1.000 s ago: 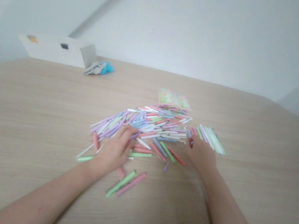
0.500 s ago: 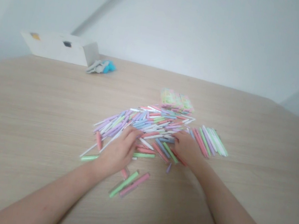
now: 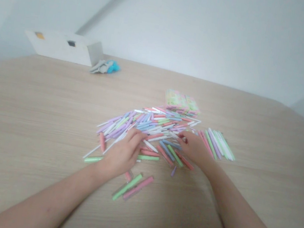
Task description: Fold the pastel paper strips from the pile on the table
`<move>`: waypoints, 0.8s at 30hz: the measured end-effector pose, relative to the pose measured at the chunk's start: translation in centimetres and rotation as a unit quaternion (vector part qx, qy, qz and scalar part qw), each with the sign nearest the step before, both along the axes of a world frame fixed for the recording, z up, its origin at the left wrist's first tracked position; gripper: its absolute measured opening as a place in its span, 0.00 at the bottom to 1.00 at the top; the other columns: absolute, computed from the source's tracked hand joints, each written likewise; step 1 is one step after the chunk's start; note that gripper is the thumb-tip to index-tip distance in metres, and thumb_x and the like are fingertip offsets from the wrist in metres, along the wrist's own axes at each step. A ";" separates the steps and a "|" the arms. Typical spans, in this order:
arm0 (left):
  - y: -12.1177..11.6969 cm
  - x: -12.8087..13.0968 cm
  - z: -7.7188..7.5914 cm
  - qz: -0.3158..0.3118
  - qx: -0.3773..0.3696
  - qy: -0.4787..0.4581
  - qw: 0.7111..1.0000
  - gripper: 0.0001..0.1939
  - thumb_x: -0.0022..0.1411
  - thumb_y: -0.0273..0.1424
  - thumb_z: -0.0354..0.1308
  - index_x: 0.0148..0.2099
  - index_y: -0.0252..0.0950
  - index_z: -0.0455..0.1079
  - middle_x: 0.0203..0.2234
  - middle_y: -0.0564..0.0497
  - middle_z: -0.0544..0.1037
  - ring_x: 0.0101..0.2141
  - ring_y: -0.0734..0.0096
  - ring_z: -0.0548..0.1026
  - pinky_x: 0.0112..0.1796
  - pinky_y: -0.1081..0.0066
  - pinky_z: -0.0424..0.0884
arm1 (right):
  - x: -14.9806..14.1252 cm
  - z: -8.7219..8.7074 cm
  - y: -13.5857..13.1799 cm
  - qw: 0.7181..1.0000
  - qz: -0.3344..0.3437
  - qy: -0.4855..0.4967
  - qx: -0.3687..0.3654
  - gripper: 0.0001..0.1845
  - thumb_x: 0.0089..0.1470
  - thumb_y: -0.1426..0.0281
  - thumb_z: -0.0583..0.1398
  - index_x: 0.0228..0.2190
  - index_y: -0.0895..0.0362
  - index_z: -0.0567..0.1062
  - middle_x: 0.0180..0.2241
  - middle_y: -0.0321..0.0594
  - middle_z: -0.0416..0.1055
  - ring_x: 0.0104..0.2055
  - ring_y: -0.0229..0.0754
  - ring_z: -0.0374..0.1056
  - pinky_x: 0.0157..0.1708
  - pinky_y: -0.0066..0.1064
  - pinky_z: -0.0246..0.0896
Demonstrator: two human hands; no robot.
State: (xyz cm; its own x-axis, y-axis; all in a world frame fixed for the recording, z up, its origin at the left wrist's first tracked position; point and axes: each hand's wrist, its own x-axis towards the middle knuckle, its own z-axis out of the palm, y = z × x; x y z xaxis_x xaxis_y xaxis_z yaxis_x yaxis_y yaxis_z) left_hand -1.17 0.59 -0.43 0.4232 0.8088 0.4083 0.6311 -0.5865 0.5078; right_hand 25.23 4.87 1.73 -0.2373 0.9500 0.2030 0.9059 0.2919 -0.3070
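A loose pile of thin pastel sticks (image 3: 156, 124), in white, purple, blue, pink and green, covers the middle of the table. My left hand (image 3: 123, 153) rests at the pile's near left side, fingers curled together; what lies under the fingertips is hidden. On the right side of the pile, my right hand (image 3: 196, 148) pinches with thumb and forefinger at the end of what looks like a white stick (image 3: 173, 135). Just right of that hand lies a neat row of sticks (image 3: 219, 144). A green stick (image 3: 128, 186) and a pink stick (image 3: 139, 188) lie apart in front.
Flat packets with a green and pink print (image 3: 181, 102) lie behind the pile. At the back left stand a white box (image 3: 63, 49) and a crumpled grey and blue item (image 3: 104, 66). A pale wall (image 3: 207, 31) borders the wooden table (image 3: 43, 107).
My right hand has lifted slightly and shifted right, uncovering red sticks beneath it. A gap now shows between its thumb and fingers. My left hand has hardly moved; the view has shifted slightly.
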 end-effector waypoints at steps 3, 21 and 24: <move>-0.2 0.1 0.3 -0.003 -0.011 -0.015 1.000 0.16 0.64 0.25 0.44 0.53 0.36 0.61 0.48 0.43 0.66 0.49 0.63 0.67 0.49 0.62 0.66 | -0.9 0.6 -1.1 0.987 0.033 0.141 -0.063 0.09 0.55 0.67 0.56 0.35 0.58 0.73 0.29 0.38 0.73 0.31 0.39 0.66 0.31 0.28 0.55; -1.4 1.0 1.7 -0.074 -0.186 -0.269 0.942 0.14 0.64 0.30 0.51 0.52 0.37 0.65 0.22 0.55 0.69 0.20 0.80 0.65 0.20 0.80 0.62 | -4.8 0.6 -5.2 0.850 0.213 0.391 -0.282 0.11 0.58 0.63 0.55 0.38 0.56 0.72 0.29 0.34 0.66 0.28 0.33 0.58 0.28 0.24 0.53; -1.4 0.9 1.9 -0.050 -0.231 -0.254 0.938 0.17 0.62 0.34 0.52 0.53 0.38 0.65 0.18 0.58 0.61 0.17 0.79 0.62 0.15 0.81 0.61 | -5.3 0.2 -5.7 0.852 0.232 0.379 -0.277 0.09 0.57 0.66 0.55 0.38 0.54 0.72 0.30 0.33 0.65 0.31 0.35 0.59 0.33 0.27 0.55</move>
